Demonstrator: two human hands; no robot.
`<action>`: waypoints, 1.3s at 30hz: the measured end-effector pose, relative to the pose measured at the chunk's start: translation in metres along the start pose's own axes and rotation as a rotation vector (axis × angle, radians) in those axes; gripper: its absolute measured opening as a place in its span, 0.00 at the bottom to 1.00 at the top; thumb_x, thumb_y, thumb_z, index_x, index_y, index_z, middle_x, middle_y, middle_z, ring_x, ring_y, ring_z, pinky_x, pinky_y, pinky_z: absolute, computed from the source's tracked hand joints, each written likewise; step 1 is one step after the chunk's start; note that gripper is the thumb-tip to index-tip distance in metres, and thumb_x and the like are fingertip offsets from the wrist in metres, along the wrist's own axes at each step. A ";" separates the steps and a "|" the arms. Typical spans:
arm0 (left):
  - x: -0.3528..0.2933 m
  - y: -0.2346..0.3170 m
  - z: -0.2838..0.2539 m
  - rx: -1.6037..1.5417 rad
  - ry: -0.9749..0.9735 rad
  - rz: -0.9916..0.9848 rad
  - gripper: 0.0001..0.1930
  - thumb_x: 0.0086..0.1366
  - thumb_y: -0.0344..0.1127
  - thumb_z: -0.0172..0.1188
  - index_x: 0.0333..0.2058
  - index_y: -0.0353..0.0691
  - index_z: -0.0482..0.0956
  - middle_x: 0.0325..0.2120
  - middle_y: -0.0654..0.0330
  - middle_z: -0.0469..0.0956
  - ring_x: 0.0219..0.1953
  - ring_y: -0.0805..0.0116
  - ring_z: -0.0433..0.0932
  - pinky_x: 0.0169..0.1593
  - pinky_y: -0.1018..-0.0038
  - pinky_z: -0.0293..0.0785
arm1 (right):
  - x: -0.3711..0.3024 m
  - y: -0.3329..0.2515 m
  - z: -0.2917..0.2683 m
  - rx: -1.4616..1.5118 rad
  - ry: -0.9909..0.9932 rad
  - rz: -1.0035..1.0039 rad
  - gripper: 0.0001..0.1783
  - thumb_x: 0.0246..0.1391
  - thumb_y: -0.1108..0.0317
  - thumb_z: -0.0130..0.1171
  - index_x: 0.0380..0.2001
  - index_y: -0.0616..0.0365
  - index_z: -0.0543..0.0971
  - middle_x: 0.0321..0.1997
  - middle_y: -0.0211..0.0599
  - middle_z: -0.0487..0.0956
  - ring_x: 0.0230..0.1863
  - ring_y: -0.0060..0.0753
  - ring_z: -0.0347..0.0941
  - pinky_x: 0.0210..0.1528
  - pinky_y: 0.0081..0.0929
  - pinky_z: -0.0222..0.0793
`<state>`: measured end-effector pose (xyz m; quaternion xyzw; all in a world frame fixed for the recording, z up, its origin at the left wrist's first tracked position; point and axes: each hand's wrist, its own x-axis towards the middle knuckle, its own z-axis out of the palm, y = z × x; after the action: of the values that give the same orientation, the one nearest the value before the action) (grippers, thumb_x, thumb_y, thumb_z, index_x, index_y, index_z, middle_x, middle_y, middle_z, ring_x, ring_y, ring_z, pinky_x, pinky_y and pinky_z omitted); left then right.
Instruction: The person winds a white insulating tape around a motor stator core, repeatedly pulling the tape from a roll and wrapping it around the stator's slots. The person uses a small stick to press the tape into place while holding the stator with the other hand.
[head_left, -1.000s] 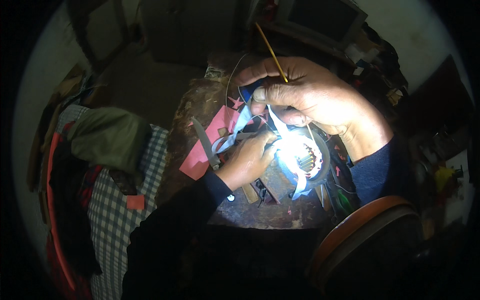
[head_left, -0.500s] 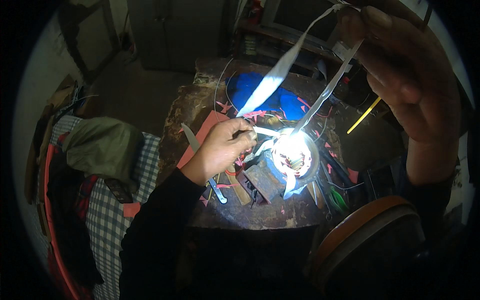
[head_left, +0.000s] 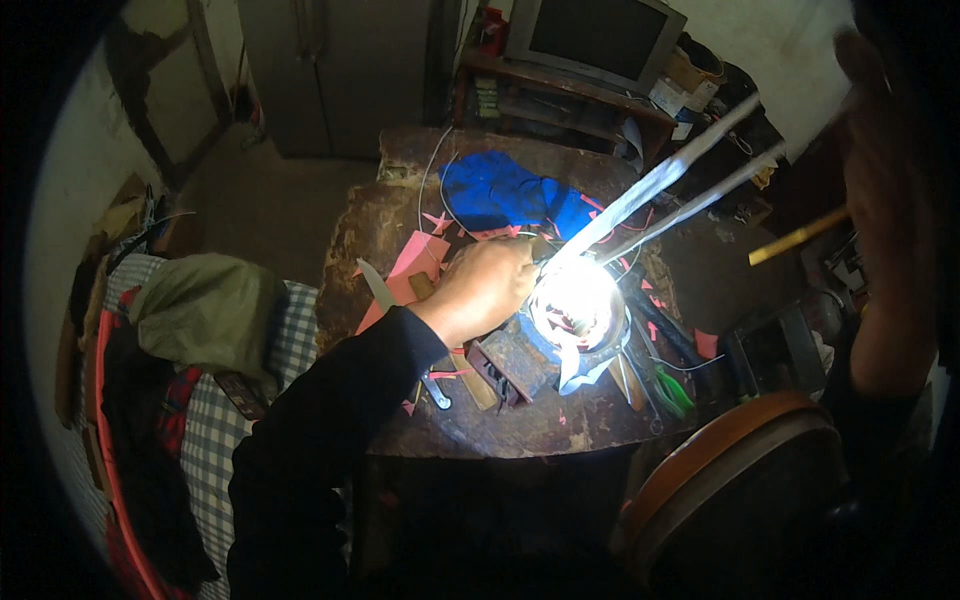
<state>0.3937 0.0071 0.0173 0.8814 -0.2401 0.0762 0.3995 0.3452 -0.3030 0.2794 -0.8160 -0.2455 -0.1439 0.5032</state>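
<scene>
Head view: the left hand [head_left: 490, 283] curled beside the ring [head_left: 623, 318], hold hidden; the right hand [head_left: 882, 165] blurred, openness and grip unclear. Threading ribbon [head_left: 650, 192] seemed underway, needing steady tension.

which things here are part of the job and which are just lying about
Seemingly in use:
- round metal housing, brightly lit
- white strips stretching up from it
- left hand, at the housing
- right hand, raised and blurred
- yellow stick beside it

Probably just lying about:
- blue cloth
- knife
- olive-green cloth
- television
</scene>
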 end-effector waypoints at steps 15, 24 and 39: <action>-0.211 -0.121 -0.548 1.170 0.823 -0.144 0.28 0.81 0.49 0.56 0.70 0.37 0.72 0.67 0.46 0.76 0.70 0.54 0.75 0.73 0.64 0.71 | -0.064 0.146 0.142 0.426 -0.468 0.868 0.15 0.74 0.66 0.58 0.53 0.66 0.83 0.32 0.37 0.85 0.17 0.14 0.67 0.16 0.16 0.58; -0.400 -0.226 -0.526 1.047 0.583 -0.900 0.25 0.80 0.40 0.58 0.68 0.33 0.70 0.65 0.48 0.75 0.66 0.55 0.75 0.68 0.62 0.71 | -0.047 0.167 0.142 0.273 -0.592 0.740 0.13 0.75 0.65 0.57 0.44 0.65 0.84 0.27 0.37 0.84 0.15 0.17 0.70 0.15 0.20 0.61; -0.030 0.048 -0.054 -0.826 -0.099 -0.336 0.20 0.80 0.51 0.60 0.44 0.37 0.83 0.31 0.59 0.85 0.30 0.74 0.86 0.27 0.81 0.80 | -0.048 0.079 0.130 -0.478 -0.392 0.060 0.18 0.64 0.56 0.70 0.37 0.64 0.84 0.26 0.50 0.84 0.28 0.42 0.86 0.33 0.37 0.79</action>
<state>0.3476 0.0314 0.0757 0.6774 -0.1228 -0.1342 0.7128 0.3467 -0.2284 0.1384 -0.9303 -0.2729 -0.0227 0.2442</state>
